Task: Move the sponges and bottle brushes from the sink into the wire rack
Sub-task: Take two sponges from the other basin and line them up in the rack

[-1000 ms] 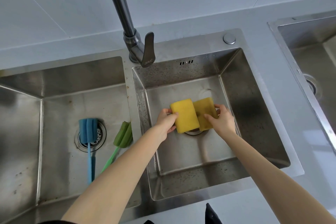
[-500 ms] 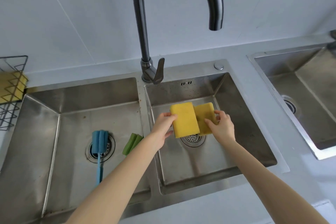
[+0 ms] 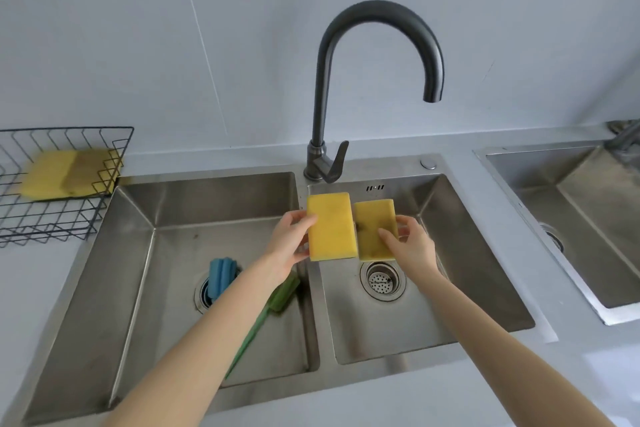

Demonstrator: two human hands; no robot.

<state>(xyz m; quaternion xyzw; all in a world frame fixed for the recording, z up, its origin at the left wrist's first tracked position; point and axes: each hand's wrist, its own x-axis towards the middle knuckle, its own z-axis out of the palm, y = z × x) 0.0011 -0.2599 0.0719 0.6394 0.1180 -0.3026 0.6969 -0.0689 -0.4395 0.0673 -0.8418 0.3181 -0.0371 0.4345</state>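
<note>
My left hand (image 3: 290,243) grips a yellow sponge (image 3: 331,225) by its left edge. My right hand (image 3: 410,248) grips a second yellow sponge (image 3: 372,224) by its right edge. Both sponges are held side by side above the right basin (image 3: 460,288) of the double sink. A blue bottle brush (image 3: 221,274) lies over the drain of the left basin (image 3: 138,270); my left forearm hides its handle. A green bottle brush (image 3: 277,302) lies beside it near the divider. The black wire rack (image 3: 62,229) stands on the counter at far left with yellow sponges (image 3: 65,173) inside.
A tall dark faucet (image 3: 346,55) arches over the divider behind the sponges, its spout to the right. A drain strainer (image 3: 382,281) sits in the right basin. A second steel sink (image 3: 581,218) lies at the far right. Grey counter surrounds both sinks.
Both hands have lifted the two sponges up out of the right basin. The view has tilted up and back, bringing the wire rack and whole faucet into sight.
</note>
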